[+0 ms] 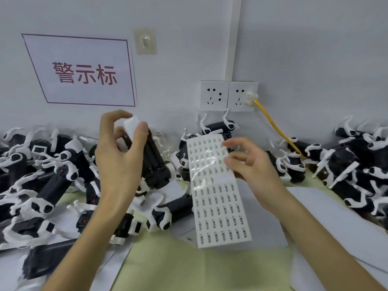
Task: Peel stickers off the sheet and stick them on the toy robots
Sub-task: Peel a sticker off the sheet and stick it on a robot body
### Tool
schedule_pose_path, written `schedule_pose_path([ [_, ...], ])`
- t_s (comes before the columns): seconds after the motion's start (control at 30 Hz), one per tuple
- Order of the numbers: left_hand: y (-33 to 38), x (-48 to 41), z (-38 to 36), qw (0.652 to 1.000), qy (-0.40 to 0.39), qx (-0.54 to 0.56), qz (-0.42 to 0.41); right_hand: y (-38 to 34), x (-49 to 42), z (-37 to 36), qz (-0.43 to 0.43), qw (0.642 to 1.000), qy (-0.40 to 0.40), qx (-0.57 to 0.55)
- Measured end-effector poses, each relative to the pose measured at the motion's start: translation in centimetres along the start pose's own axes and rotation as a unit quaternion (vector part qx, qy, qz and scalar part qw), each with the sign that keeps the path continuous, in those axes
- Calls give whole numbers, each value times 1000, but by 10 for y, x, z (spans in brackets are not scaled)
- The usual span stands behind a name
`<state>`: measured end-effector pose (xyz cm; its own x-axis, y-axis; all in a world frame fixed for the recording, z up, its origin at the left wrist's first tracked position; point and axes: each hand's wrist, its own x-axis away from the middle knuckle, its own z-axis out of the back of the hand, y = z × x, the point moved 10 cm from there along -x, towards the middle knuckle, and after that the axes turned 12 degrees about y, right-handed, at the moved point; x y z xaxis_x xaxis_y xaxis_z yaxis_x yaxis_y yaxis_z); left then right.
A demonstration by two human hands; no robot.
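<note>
White sticker sheet (218, 198) held aloft beside raised black toy robot (154, 164).

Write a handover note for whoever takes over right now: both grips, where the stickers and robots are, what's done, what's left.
The left grip holds one toy robot lifted over the left pile.
The right grip pinches the sticker sheet at its right edge, above the table.
Done: the sheet's upper rows look pale, likely already peeled. Whether the held robot has its sticker is not visible.
Left: the lower rows still carry dark stickers, and more robots lie in the right pile.
</note>
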<state>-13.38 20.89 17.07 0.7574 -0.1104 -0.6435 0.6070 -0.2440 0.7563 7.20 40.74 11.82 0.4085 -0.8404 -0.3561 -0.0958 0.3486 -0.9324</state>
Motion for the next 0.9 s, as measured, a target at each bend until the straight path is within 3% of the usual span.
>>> schedule_pose_path([
  [0.13, 18, 0, -8, 999, -48, 16, -21, -28, -2, 20, 42, 997, 58, -38],
  [0.2, 19, 5, -20, 993, -110, 40, 10, -44, -1, 30, 67, 994, 78, -48],
  [0.33, 13, 30, -53, 960, -273, 2, 58, -70, 2, 44, 129, 985, 97, -56],
  [0.5, 6, 62, -74, 919, -387, -30, 74, -95, 16, 41, 199, 974, 88, -59],
  [0.77, 18, 93, -87, 860, -492, 50, 121, -105, 33, 16, 243, 968, 40, -56],
  [0.9, 16, 84, -80, 872, -448, 89, 177, -98, 29, 9, 213, 976, -3, -38],
])
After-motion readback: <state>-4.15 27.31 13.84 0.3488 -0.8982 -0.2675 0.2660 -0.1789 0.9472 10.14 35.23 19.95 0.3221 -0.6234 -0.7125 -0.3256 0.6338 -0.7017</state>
